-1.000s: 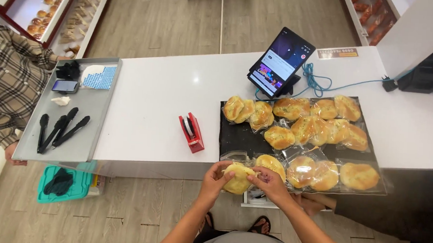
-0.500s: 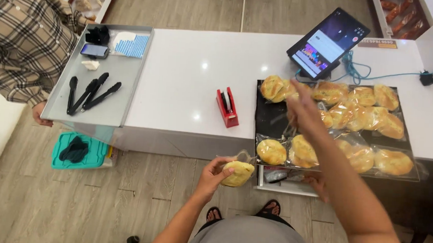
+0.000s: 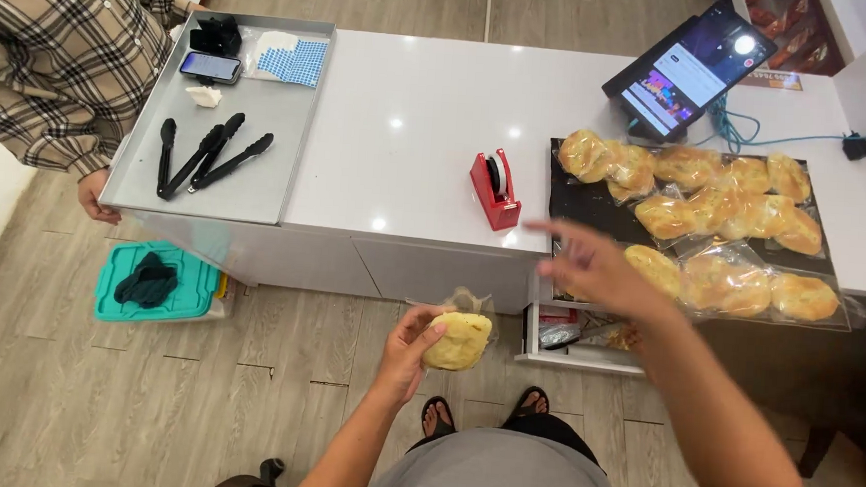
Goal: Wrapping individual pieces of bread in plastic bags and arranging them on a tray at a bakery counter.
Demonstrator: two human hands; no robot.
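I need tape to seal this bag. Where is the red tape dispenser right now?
In the head view the red tape dispenser stands on the white counter, just left of the black tray of bagged buns, beyond the right hand.

— What is the person wearing?
— A grey top that covers the body. Both arms are bare, no sleeves reaching the forearms, and the left hand (image 3: 409, 344) and right hand (image 3: 597, 272) have no gloves.
— And the feet?
— Dark open sandals (image 3: 486, 409) with straps, toes showing

Tongs (image 3: 203, 156) on tray (image 3: 256, 193) — tablet (image 3: 689, 69) beyond.
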